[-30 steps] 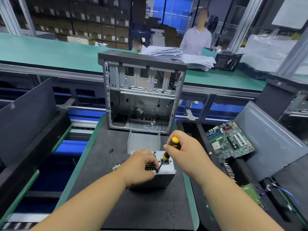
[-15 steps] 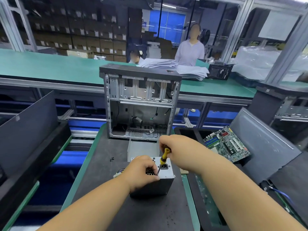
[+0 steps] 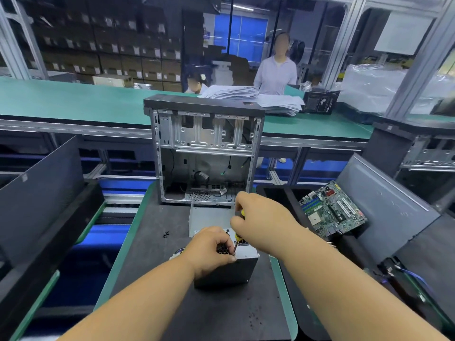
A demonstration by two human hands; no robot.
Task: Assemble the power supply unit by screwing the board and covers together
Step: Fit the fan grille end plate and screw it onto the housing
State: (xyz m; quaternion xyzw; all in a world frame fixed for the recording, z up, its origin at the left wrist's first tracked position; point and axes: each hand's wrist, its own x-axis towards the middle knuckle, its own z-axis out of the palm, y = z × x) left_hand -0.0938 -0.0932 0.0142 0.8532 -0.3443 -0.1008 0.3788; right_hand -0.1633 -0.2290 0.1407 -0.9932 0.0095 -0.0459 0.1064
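The power supply unit (image 3: 229, 267) sits on the dark table (image 3: 152, 279) mat, close in front of the person, at about 6 o'clock from the open computer case (image 3: 205, 153) that stands upright farther back. The left hand (image 3: 211, 249) rests on top of the unit, its fingers (image 3: 227, 257) curled over the vented end and gripping it. The right hand (image 3: 261, 222) comes in from 3 o'clock, its fingers wrapped round a yellow-handled screwdriver (image 3: 237, 238); the shaft slants down to the unit's top face just beside the left thumb. A bare metal cover (image 3: 209, 217) lies flat between the unit and the case. A few small dark screws (image 3: 166, 234) lie on the mat at 9 o'clock from the unit. At 2 o'clock a green motherboard (image 3: 332, 210) leans in a black tray (image 3: 275, 193). Beyond the green table (image 3: 61, 104) behind, one person stands by stacked papers (image 3: 246, 94) and another sits.
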